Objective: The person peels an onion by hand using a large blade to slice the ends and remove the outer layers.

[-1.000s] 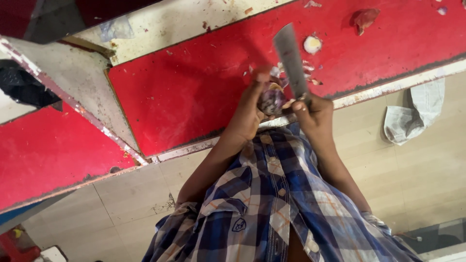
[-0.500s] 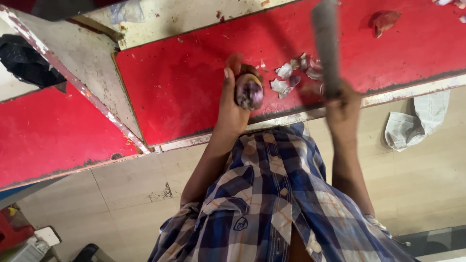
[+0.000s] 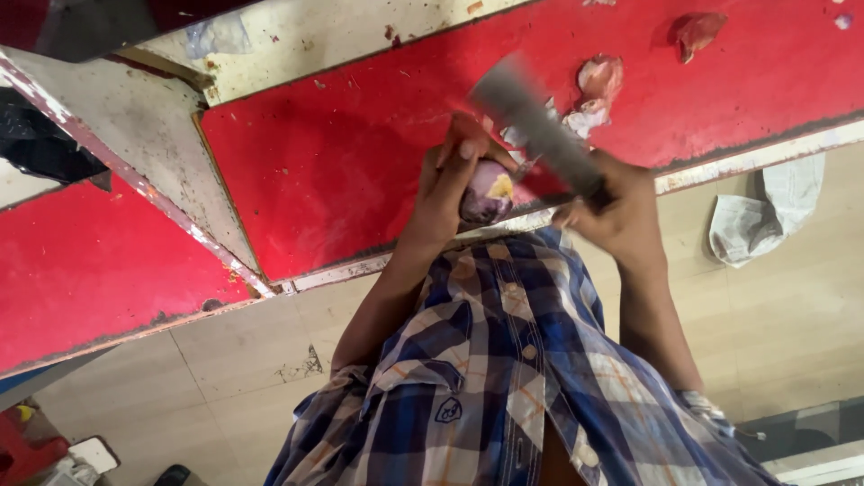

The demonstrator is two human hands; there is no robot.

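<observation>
Centrally, purple onion (image 3: 487, 191), small, round, partly peeled, pale yellow-white patch showing; held above red worktop (image 3: 342, 153) edge. Left hand (image 3: 450, 184) wrapped around onion; right hand (image 3: 621, 211) closed on cleaver (image 3: 531, 126) handle. Likely light, firm, slippery where peeled; best gripped around the sides. Peel scraps (image 3: 594, 85) beyond.

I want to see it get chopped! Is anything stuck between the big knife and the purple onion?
Nothing visible is. The left hand holds the purple onion over the red counter, and the knife in the right hand slants just beside it. The blade is blurred, so I cannot tell if it touches. Only the holding fingers sit close by.
</observation>
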